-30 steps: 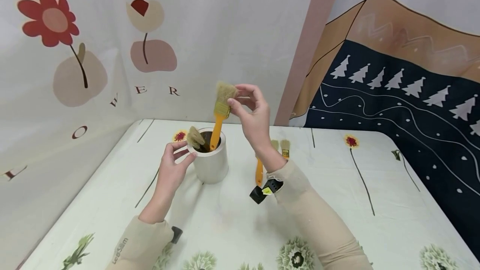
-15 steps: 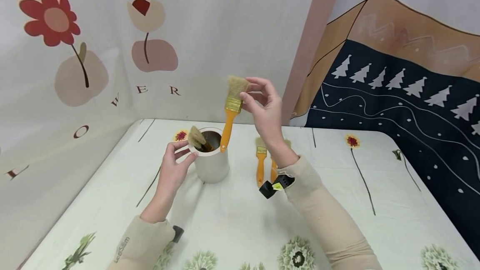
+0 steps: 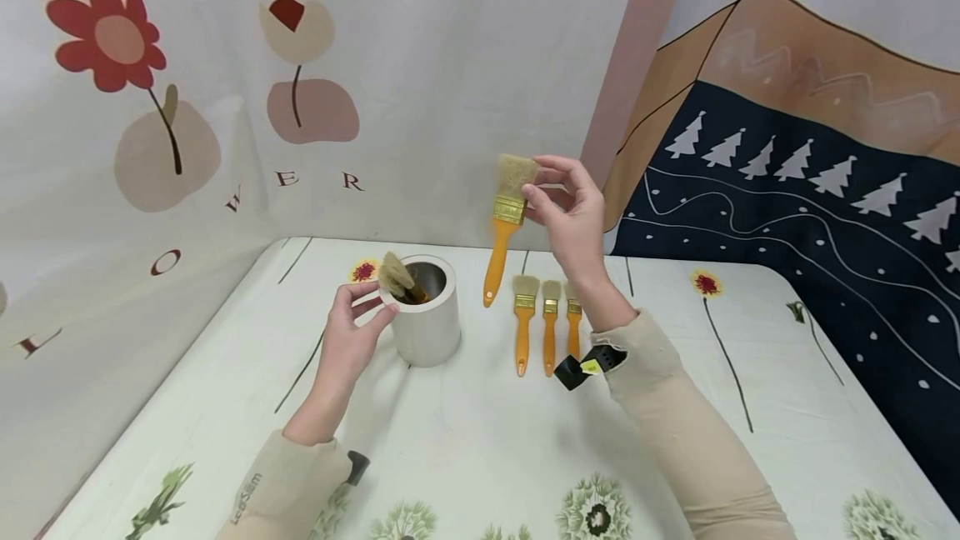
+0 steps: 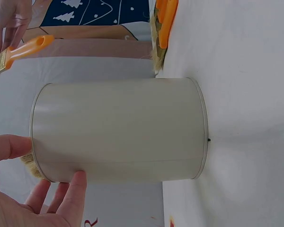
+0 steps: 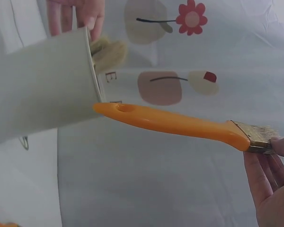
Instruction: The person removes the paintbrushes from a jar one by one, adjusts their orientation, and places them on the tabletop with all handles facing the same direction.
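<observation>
My right hand (image 3: 576, 219) pinches a flat paintbrush (image 3: 507, 211) by its pale bristles. Its orange handle (image 5: 175, 124) hangs down, apart from the can, in the air over the table. The left hand (image 3: 347, 348) grips an off-white cylindrical can (image 3: 427, 332) at its rim, thumb and fingers on either side. Upright and open-topped, the can holds brushes with their bristles (image 3: 395, 275) leaning over the rim on the left; how many is hidden. In the left wrist view the can wall (image 4: 118, 130) fills the middle.
Three more orange-handled paintbrushes lie side by side on the table right of the can: a wider one (image 3: 523, 323), a middle one (image 3: 551, 327) and one (image 3: 573, 323) partly behind my right wrist. A flower-printed white cloth (image 3: 450, 457) covers the table. Printed curtains (image 3: 465, 90) hang behind.
The right hand has moved right, carrying the paintbrush out from the can's mouth and away from it. The brushes on the table have come into fuller view. My left hand stays on the can.
</observation>
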`<state>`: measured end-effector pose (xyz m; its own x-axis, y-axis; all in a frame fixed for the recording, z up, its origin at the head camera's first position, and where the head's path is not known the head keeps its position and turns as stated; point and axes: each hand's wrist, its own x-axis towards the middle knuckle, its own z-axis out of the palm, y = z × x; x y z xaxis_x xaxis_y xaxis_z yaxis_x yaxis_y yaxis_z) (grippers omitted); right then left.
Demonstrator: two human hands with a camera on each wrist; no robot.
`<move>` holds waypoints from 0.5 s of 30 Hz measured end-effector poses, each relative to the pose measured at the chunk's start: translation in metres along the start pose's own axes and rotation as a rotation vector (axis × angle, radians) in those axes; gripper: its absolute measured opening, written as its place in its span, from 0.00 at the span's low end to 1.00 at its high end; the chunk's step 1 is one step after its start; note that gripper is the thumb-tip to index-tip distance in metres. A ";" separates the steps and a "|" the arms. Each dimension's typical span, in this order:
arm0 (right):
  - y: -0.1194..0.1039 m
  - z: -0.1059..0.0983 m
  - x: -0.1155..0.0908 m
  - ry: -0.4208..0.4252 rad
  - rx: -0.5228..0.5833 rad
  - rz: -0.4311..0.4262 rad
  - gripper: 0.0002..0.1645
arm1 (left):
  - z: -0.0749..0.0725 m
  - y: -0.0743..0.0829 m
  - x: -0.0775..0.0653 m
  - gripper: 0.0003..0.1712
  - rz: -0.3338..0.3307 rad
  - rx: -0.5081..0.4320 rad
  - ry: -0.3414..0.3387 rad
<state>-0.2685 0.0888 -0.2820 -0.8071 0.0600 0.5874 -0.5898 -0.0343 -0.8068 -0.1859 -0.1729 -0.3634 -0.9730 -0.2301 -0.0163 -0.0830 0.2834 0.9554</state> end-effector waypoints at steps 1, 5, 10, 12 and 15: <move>0.001 -0.003 0.000 0.002 -0.007 0.003 0.22 | 0.000 0.000 0.000 0.29 0.000 0.001 0.000; 0.005 -0.016 -0.001 0.012 -0.050 0.023 0.22 | 0.000 -0.001 0.000 0.29 -0.001 0.003 0.001; 0.012 -0.033 -0.002 0.035 -0.121 0.062 0.21 | 0.000 -0.001 0.000 0.29 0.002 -0.004 0.000; 0.013 -0.040 -0.003 0.040 -0.148 0.080 0.22 | 0.000 -0.001 0.001 0.29 0.004 -0.005 0.001; 0.016 -0.051 -0.007 0.051 -0.181 0.102 0.22 | 0.001 -0.001 0.001 0.29 0.010 -0.005 0.000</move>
<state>-0.2709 0.1387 -0.3016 -0.8573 0.1160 0.5016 -0.4865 0.1362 -0.8630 -0.1871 -0.1726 -0.3642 -0.9739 -0.2271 -0.0065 -0.0720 0.2814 0.9569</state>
